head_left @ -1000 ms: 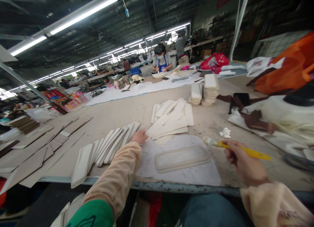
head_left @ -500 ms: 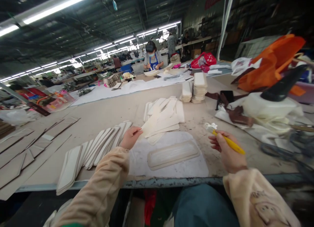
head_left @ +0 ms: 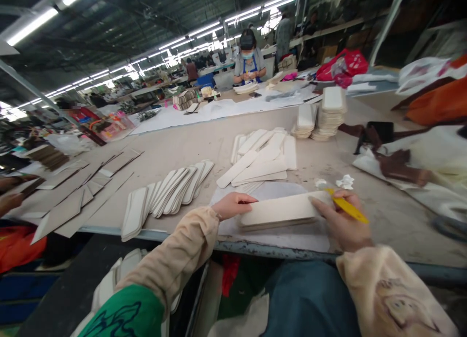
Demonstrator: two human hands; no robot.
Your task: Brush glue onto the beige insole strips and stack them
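A long cream panel with rounded corners [head_left: 282, 208] spans both hands, lying over a matching piece on a white sheet [head_left: 306, 240]. Its left end is pinched between the thumb and fingers of my left hand [head_left: 235, 205]. My right hand [head_left: 345, 222] is closed around a yellow-handled tool [head_left: 350, 209], its thumb and fingertips also at the panel's right end. I cannot make out the tool's tip. Just beyond the sheet lies a loose heap of similar cream strips [head_left: 251, 164]. Left of my left hand, thicker cream panels [head_left: 175, 191] are fanned out in an overlapping row.
Two stacks of panels [head_left: 330, 114] stand at the back right. Crumpled white bits [head_left: 345, 182] lie beyond my right hand. Brown straps and cloth [head_left: 397, 167] cover the right side. Flat grey-brown boards [head_left: 65, 203] spread leftward, near another person's hands [head_left: 10, 201]. A co-worker [head_left: 250, 60] sits opposite.
The left hand has brought a cream strip from the heap over the piece on the sheet. My right hand, still with the yellow-handled tool, has moved in to the strip's right end. The view has shifted left.
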